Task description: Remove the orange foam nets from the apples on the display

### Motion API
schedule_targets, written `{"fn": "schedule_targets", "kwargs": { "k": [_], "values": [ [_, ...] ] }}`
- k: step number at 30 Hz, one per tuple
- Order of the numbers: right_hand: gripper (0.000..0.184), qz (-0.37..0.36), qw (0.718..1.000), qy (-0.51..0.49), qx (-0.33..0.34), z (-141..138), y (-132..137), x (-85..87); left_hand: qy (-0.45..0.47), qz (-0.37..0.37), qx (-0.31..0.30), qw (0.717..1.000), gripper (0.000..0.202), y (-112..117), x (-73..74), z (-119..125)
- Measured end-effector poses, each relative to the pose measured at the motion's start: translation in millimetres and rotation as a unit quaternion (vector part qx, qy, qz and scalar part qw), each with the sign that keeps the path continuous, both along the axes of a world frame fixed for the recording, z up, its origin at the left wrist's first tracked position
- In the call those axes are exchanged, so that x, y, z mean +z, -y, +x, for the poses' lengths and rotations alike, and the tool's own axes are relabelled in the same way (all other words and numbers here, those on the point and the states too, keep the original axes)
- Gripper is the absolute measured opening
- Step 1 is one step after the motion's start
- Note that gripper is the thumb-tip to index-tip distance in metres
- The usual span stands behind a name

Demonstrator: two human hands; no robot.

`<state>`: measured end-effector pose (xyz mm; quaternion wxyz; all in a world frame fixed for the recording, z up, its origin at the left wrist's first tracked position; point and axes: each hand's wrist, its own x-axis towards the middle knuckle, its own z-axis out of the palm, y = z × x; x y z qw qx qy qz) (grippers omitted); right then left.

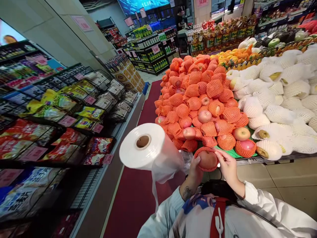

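Observation:
An apple [208, 160] is held up in front of my chest, with a red foam net sleeve gathered around its edge. My left hand [194, 173] grips it from the left, thumb along its side. On the right, the fingers of my right hand [226, 163] pinch the upper right rim of the sleeve. Just beyond my hands rises a heap of apples in red foam nets [193, 92]. A few bare apples [204, 116] show among them at the front. Left of my hands is a large roll of clear plastic bags [141, 145], its loose end hanging down.
Pears in white foam nets [284, 105] fill the right of the stand. Oil bottles [223, 36] and yellow fruit stand behind. Shelves of packaged food [61, 112] line the left, beside a dark red surface [131, 201]. A person [180, 19] is far back.

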<state>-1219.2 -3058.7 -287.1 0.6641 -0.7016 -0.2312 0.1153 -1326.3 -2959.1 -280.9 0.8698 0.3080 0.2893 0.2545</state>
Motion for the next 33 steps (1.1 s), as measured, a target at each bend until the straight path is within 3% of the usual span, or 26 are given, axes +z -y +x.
{"fn": "schedule_targets", "kwargs": {
  "k": [2, 6, 8, 11, 14, 17, 19, 21, 24, 27, 29, 31, 33],
  "values": [
    [0.051, -0.016, 1.0, -0.01, 0.005, 5, -5, -12.1, -0.002, -0.056, 0.01, 0.998, 0.079, 5, 2.1, 2],
    [0.055, -0.044, 0.99, -0.052, 0.121, 19, 4, -22.2, 0.045, -0.065, -0.005, 0.997, 0.096, 5, 8.5, 3],
    [0.054, -0.052, 0.986, 0.016, 0.156, 21, 16, -14.3, 0.034, -0.017, -0.001, 0.999, 0.1, 3, 6.4, 4],
    [0.082, -0.104, 0.962, 0.143, 0.208, 18, 33, 1.0, -0.033, 0.123, 0.012, 0.992, 0.103, 0, -5.0, 6],
    [0.094, -0.152, 0.951, 0.136, 0.23, 18, 35, -0.4, -0.072, 0.26, -0.007, 0.963, 0.092, 1, -18.5, 6],
    [0.083, -0.173, 0.956, 0.141, 0.189, 28, 26, -15.8, -0.101, 0.354, 0.05, 0.928, 0.051, 1, -27.2, 1],
    [0.078, -0.191, 0.95, 0.195, 0.154, 37, 15, -23.9, -0.108, 0.437, 0.153, 0.88, 0.028, 0, -30.0, -7],
    [0.073, -0.214, 0.929, 0.257, 0.155, 43, 1, -27.7, -0.094, 0.533, 0.223, 0.811, 0.02, -1, -31.1, -14],
    [0.074, -0.238, 0.881, 0.323, 0.25, 43, -30, -32.6, -0.072, 0.633, 0.218, 0.739, 0.023, -3, -30.6, -23],
    [0.06, -0.278, 0.813, 0.383, 0.338, 34, -62, -46.0, -0.066, 0.661, 0.197, 0.721, 0.027, -3, -30.8, -28],
    [0.05, -0.306, 0.783, 0.406, 0.358, 31, -73, -57.2, -0.072, 0.671, 0.199, 0.711, 0.028, -3, -33.5, -29],
    [0.056, -0.31, 0.783, 0.398, 0.364, 32, -71, -64.6, -0.086, 0.668, 0.206, 0.709, 0.032, -3, -37.9, -31],
    [0.073, -0.291, 0.8, 0.367, 0.375, 37, -58, -64.0, -0.114, 0.632, 0.202, 0.739, 0.039, -3, -41.7, -32]
  ]
}}
